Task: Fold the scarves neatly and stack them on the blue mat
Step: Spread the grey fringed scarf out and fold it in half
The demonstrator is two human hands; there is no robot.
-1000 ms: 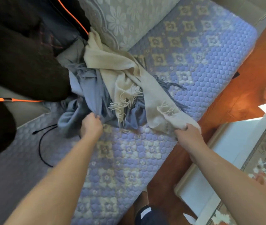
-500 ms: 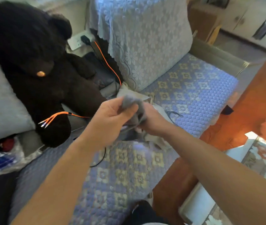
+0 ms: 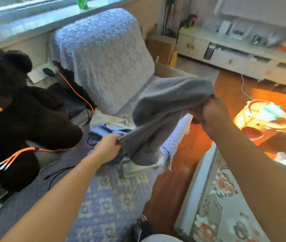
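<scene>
Currently: grey scarf (image 3: pixel 163 109) — stretched above blue mat (image 3: pixel 114 203). Left hand (image 3: pixel 108 145) pinches its lower edge; right hand (image 3: pixel 208 112) grips the upper end.

Upper left of frame: window (image 3: pixel 34 7), bright daylight, green bottle (image 3: pixel 82 2) on the sill. Top centre: sofa backrest under a white lace cover (image 3: pixel 102 55). Left: big dark brown teddy bear (image 3: pixel 13 110), with an orange cable (image 3: pixel 76 91) running from a wall socket (image 3: pixel 37 74) behind it. Upper right: low white cabinet (image 3: pixel 240 56) with drawers and blurred clutter on top, cardboard box (image 3: pixel 161 48) just beside it. Right and lower centre: glossy orange-brown wood floor (image 3: pixel 187 137) with a strong sun patch. Lower right: floral rug (image 3: pixel 224 198) with a pale border.
</scene>
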